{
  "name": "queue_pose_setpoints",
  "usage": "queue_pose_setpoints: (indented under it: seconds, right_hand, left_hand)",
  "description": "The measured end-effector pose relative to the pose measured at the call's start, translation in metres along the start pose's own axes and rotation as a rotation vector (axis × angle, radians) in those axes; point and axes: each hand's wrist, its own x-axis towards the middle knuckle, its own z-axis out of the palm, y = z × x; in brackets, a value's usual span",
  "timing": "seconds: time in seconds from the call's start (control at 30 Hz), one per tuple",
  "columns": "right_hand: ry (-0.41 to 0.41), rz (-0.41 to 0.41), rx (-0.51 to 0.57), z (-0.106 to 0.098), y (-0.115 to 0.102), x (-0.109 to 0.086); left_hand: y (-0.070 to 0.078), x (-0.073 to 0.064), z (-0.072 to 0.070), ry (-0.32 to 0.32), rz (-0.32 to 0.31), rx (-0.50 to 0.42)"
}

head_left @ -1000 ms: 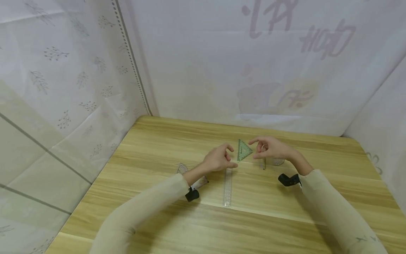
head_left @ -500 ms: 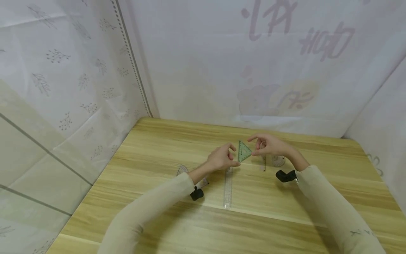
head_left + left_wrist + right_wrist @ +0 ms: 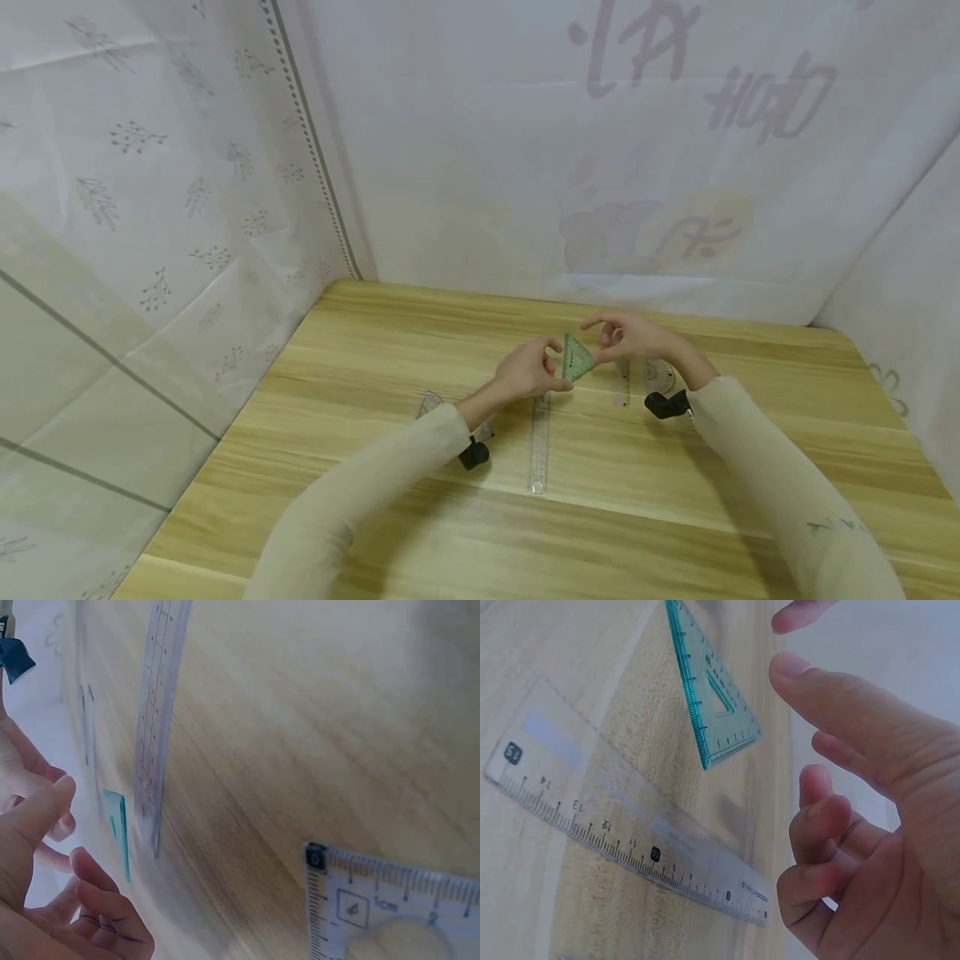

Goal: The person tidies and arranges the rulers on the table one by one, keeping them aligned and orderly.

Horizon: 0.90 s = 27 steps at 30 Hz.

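Note:
A small green set square (image 3: 577, 360) lies on the wooden table between both hands. My left hand (image 3: 528, 369) hovers at its left side, thumb and index finger spread apart, the other fingers curled. From the right, my right hand (image 3: 628, 335) reaches over with its thumb tip close to the set square's corner and its index finger stretched out above. In the right wrist view a gap shows between the thumb (image 3: 840, 690) and the green set square (image 3: 716, 697). Neither hand grips anything. A clear ruler (image 3: 538, 450) extends toward the front below the left hand.
A second clear ruler (image 3: 637, 825) and a clear protractor (image 3: 660, 377) lie by the right hand. Under the left forearm are a clear measuring piece (image 3: 430, 402) and a clear scaled piece (image 3: 375, 900), partly hidden. White printed cloth (image 3: 465, 167) hangs behind the table.
My left hand has shifted slightly right and my right hand slightly left, bringing both closer to the green set square. The set square shows no clear movement of its own.

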Motion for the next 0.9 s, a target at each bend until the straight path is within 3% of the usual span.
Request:
queue_pose_setpoints:
  seconds: [0.5, 0.9]
  right_hand:
    - [-0.054, 0.013, -0.064, 0.002, 0.004, 0.013]
    - [-0.086, 0.025, -0.041, 0.000, 0.011, 0.029]
  left_hand:
    - [0.000, 0.009, 0.005, 0.013, -0.040, 0.014]
    - [-0.003, 0.013, 0.006, 0.003, -0.008, 0.050]
